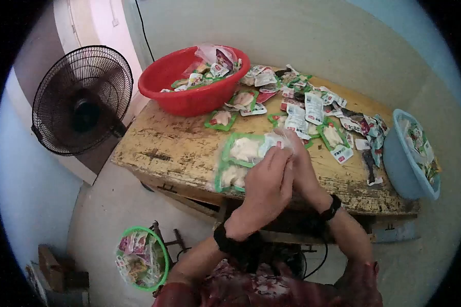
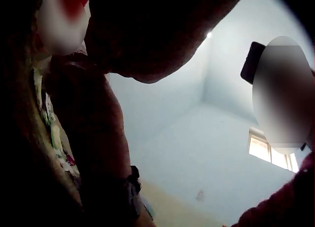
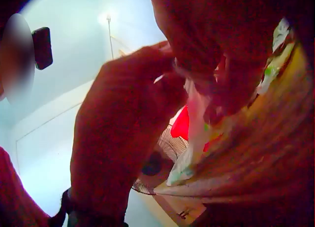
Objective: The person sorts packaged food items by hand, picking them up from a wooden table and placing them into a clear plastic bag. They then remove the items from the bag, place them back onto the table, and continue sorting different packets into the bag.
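Observation:
My left hand (image 1: 265, 187) and right hand (image 1: 303, 169) meet at the front middle of the table. Between their fingertips they pinch a piece of clear, crinkled plastic (image 1: 269, 143), which looks like the end of a bag. In the right wrist view the whitish plastic (image 3: 184, 169) hangs down from the fingers. Just left of the hands, an upper green-edged food packet (image 1: 245, 148) and a lower one (image 1: 233, 177) lie flat, pale food showing through. The fingers hide part of the plastic, and the left wrist view is mostly dark.
Loose packets (image 1: 312, 108) are strewn over the worn yellow table (image 1: 153, 134). A red basin (image 1: 202, 97) of packets stands at the back left, a blue basin (image 1: 402, 171) tilts at the right edge. On the floor are a green-rimmed basket (image 1: 165, 256) and, farther back, a fan (image 1: 82, 100).

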A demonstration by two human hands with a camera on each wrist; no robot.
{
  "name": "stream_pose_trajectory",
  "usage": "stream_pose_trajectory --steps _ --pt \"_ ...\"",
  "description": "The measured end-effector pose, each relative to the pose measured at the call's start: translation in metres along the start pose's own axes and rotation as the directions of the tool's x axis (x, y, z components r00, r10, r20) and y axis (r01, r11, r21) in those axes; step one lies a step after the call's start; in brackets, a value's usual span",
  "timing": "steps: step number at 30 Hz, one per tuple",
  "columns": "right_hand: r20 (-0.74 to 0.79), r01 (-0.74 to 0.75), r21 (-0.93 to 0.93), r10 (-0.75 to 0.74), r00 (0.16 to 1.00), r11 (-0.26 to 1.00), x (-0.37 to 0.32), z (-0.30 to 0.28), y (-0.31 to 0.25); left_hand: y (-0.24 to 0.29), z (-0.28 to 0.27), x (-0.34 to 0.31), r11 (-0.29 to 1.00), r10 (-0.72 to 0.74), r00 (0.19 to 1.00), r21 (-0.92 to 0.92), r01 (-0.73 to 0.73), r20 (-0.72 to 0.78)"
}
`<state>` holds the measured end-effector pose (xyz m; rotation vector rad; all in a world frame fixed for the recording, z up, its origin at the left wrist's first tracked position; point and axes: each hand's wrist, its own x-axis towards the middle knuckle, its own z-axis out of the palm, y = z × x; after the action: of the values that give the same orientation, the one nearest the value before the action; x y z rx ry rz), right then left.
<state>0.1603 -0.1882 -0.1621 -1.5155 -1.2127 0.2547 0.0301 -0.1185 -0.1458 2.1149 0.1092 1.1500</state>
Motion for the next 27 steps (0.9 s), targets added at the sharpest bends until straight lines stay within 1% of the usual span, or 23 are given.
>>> stream_pose_trajectory --steps 1,2,3,5,6,7,8,10,12,14,16,19,20,22,25,26,27 --pt "0.001 -0.063 0.063 0.063 0.998 0.996 0.002 0.002 0.0 -0.002 0.0 0.001 1.0 0.01 1.0 0.006 -0.01 -0.017" --pt "0.021 -0.167 0.278 0.168 0.986 0.946 0.004 0.003 0.006 -0.004 0.0 0.001 1.0 0.0 1.0 -0.009 0.0 -0.001" --pt "0.062 -0.259 0.476 0.262 0.963 0.84 0.007 0.004 0.014 -0.006 0.0 0.0 1.0 -0.008 1.0 -0.023 0.008 0.014" --pt "0.103 -0.267 0.428 0.247 0.963 0.863 0.01 0.0 0.02 -0.007 -0.005 0.0 0.999 -0.015 0.999 -0.035 0.016 0.04" --pt "0.107 -0.169 0.181 0.151 0.983 0.969 0.009 -0.004 0.017 -0.005 -0.011 -0.003 0.999 -0.016 0.998 -0.034 0.018 0.057" --pt "0.136 -0.049 -0.074 0.059 0.989 0.996 0.007 -0.008 0.014 -0.006 -0.017 -0.006 0.999 -0.019 0.997 -0.032 0.021 0.075" --pt "0.173 -0.116 0.036 0.108 0.979 0.993 0.006 -0.012 0.01 -0.008 -0.022 -0.009 0.999 -0.044 0.995 0.011 0.043 0.085" --pt "0.258 -0.254 0.245 0.19 0.947 0.936 0.007 -0.023 0.001 -0.014 -0.033 -0.014 0.992 -0.092 0.99 0.095 0.082 0.103" --pt "0.3 -0.291 0.27 0.207 0.931 0.918 0.005 -0.031 -0.001 -0.02 -0.039 -0.019 0.986 -0.098 0.99 0.145 0.083 0.103" --pt "0.265 -0.329 0.256 0.261 0.928 0.909 0.005 -0.034 -0.003 -0.025 -0.042 -0.022 0.973 -0.081 0.991 0.224 0.056 0.104" --pt "0.163 -0.379 0.211 0.35 0.923 0.901 0.006 -0.031 -0.004 -0.027 -0.042 -0.027 0.962 -0.044 0.995 0.272 0.017 0.093" --pt "0.219 -0.39 0.209 0.346 0.912 0.897 0.006 -0.029 -0.006 -0.025 -0.046 -0.025 0.937 0.026 0.992 0.342 -0.066 0.121" --pt "0.209 -0.379 0.204 0.338 0.918 0.902 0.006 -0.029 -0.002 -0.024 -0.047 -0.025 0.927 0.052 0.989 0.363 -0.099 0.139" --pt "0.187 -0.357 0.194 0.323 0.928 0.914 0.004 -0.026 0.01 -0.026 -0.049 -0.025 0.911 0.034 0.987 0.401 -0.095 0.157" --pt "0.175 -0.39 0.205 0.358 0.917 0.898 0.008 -0.022 0.013 -0.031 -0.051 -0.025 0.899 0.03 0.985 0.427 -0.1 0.167" --pt "0.16 -0.386 0.231 0.357 0.92 0.893 0.009 -0.018 0.011 -0.034 -0.05 -0.025 0.897 0.033 0.985 0.429 -0.103 0.169" --pt "0.142 -0.381 0.257 0.356 0.924 0.888 0.01 -0.013 0.009 -0.037 -0.05 -0.025 0.892 0.04 0.978 0.433 -0.127 0.204"
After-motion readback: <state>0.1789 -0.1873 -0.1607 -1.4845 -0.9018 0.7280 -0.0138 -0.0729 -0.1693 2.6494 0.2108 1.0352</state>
